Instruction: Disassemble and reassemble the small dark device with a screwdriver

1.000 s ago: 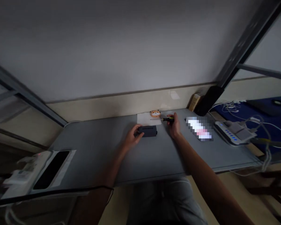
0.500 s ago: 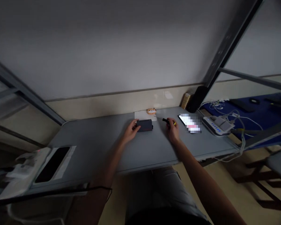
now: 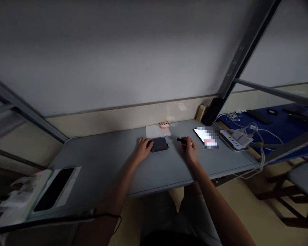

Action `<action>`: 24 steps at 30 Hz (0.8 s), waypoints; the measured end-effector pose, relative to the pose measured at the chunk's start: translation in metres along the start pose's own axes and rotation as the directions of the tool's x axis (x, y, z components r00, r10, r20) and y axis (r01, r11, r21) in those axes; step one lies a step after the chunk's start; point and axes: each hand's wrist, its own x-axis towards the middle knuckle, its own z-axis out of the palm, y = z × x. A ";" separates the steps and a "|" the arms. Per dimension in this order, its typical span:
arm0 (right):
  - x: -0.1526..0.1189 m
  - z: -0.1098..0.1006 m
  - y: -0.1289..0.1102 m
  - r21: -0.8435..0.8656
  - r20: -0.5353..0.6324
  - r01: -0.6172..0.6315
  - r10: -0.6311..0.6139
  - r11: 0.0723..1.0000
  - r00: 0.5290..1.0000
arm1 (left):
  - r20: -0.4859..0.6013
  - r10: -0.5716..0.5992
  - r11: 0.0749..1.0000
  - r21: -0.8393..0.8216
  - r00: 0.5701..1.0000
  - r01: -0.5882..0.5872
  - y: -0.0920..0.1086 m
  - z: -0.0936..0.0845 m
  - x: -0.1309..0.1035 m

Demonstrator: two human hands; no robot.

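A dark grey box-like case [image 3: 159, 145] lies on the grey table [image 3: 100, 153], a small black part sticking out at its right end. My left hand [image 3: 144, 149] grips the left end of the case, thumb on top. To the right, my right hand [image 3: 190, 149] is closed round the black and yellow handle of a screwdriver [image 3: 181, 140], whose thin shaft points left toward the case without touching it. Behind the case lie a white paper [image 3: 154, 131] and a small orange and white object [image 3: 164, 125].
A lit phone [image 3: 205, 137] and a power strip [image 3: 234, 140] with plugs and cables lie at the right. By the wall stand a black cylinder [image 3: 213, 111] and a small yellowish box [image 3: 201, 113]. A dark phone [image 3: 54, 189] lies at the left. Metal posts flank the table.
The case has tipped from showing its side edge to lying with its broad face up, my left hand still on it. The head view has shifted slightly. My right hand keeps the screwdriver.
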 end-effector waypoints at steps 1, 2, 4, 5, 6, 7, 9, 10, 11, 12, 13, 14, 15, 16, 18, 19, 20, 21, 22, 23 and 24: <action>-0.001 0.000 -0.001 0.003 -0.017 -0.003 0.003 1.000 1.000 | 0.000 0.006 1.000 0.013 1.000 -0.006 0.001 0.000 -0.001; -0.002 0.000 -0.002 0.005 -0.035 -0.003 0.004 1.000 0.999 | -0.001 0.010 1.000 0.023 1.000 -0.010 0.002 -0.001 -0.001; -0.004 -0.003 -0.002 -0.004 -0.070 0.010 -0.010 1.000 0.998 | -0.005 0.012 0.999 0.042 1.000 -0.012 0.004 -0.002 -0.002; -0.005 -0.005 -0.002 -0.016 -0.078 0.022 -0.023 1.000 0.997 | -0.009 0.011 0.999 0.050 1.000 -0.011 0.005 -0.003 -0.002; -0.007 -0.007 -0.002 -0.033 -0.079 0.034 -0.037 0.999 0.996 | -0.014 0.009 0.998 0.059 1.000 -0.008 0.005 -0.003 -0.002; -0.008 -0.009 -0.001 -0.053 -0.078 0.046 -0.050 0.998 0.996 | -0.018 0.008 0.998 0.067 1.000 -0.006 0.005 -0.004 -0.002; -0.011 -0.013 0.000 -0.104 -0.065 0.057 -0.064 0.993 0.996 | -0.024 0.006 0.997 0.081 1.000 -0.004 0.005 -0.004 -0.002; -0.012 -0.014 0.000 -0.131 -0.055 0.058 -0.066 0.990 0.996 | -0.025 0.007 0.996 0.086 1.000 -0.004 0.005 -0.004 -0.001; -0.012 -0.015 0.001 -0.157 -0.046 0.059 -0.067 0.986 0.997 | -0.024 0.008 0.996 0.090 1.000 -0.006 0.005 -0.005 -0.001; -0.012 -0.015 0.001 -0.177 -0.038 0.061 -0.068 0.982 0.997 | -0.023 0.009 0.996 0.093 1.000 -0.007 0.005 -0.005 -0.001; -0.012 -0.015 0.002 -0.192 -0.028 0.061 -0.068 0.980 0.997 | -0.021 0.011 0.995 0.095 1.000 -0.009 0.006 -0.005 -0.001; -0.012 -0.015 0.002 -0.200 -0.017 0.060 -0.065 0.978 0.998 | -0.020 0.012 0.995 0.097 1.000 -0.010 0.006 -0.005 -0.002; -0.012 -0.015 0.002 -0.207 -0.005 0.061 -0.063 0.977 0.998 | -0.018 0.013 0.995 0.098 1.000 -0.011 0.006 -0.005 -0.002; -0.012 -0.015 0.002 -0.213 0.016 0.066 -0.064 0.975 0.998 | -0.017 0.013 0.995 0.099 1.000 -0.011 0.006 -0.004 -0.002; -0.012 -0.016 0.002 -0.234 0.099 0.092 -0.070 0.968 0.993 | -0.012 0.014 0.995 0.096 1.000 -0.012 0.006 -0.004 -0.003; -0.012 -0.016 0.003 -0.250 0.158 0.113 -0.074 0.962 0.985 | -0.010 0.013 0.996 0.093 1.000 -0.012 0.006 -0.004 -0.003; -0.013 -0.016 0.003 -0.266 0.225 0.136 -0.076 0.954 0.971 | -0.009 0.012 0.996 0.089 1.000 -0.011 0.006 -0.003 -0.003; -0.014 -0.016 0.003 -0.281 0.295 0.160 -0.073 0.946 0.953 | -0.008 0.010 0.996 0.084 1.000 -0.009 0.006 -0.003 -0.003; -0.016 -0.016 0.004 -0.296 0.363 0.183 -0.067 0.938 0.929 | -0.007 0.007 0.997 0.078 1.000 -0.007 0.005 -0.002 -0.003; -0.017 -0.016 0.005 -0.309 0.424 0.204 -0.057 0.929 0.904 | -0.007 0.004 0.997 0.073 1.000 -0.004 0.005 -0.002 -0.003; -0.018 -0.017 0.006 -0.319 0.480 0.222 -0.045 0.921 0.876 | -0.007 0.001 0.998 0.067 1.000 0.000 0.005 -0.002 -0.003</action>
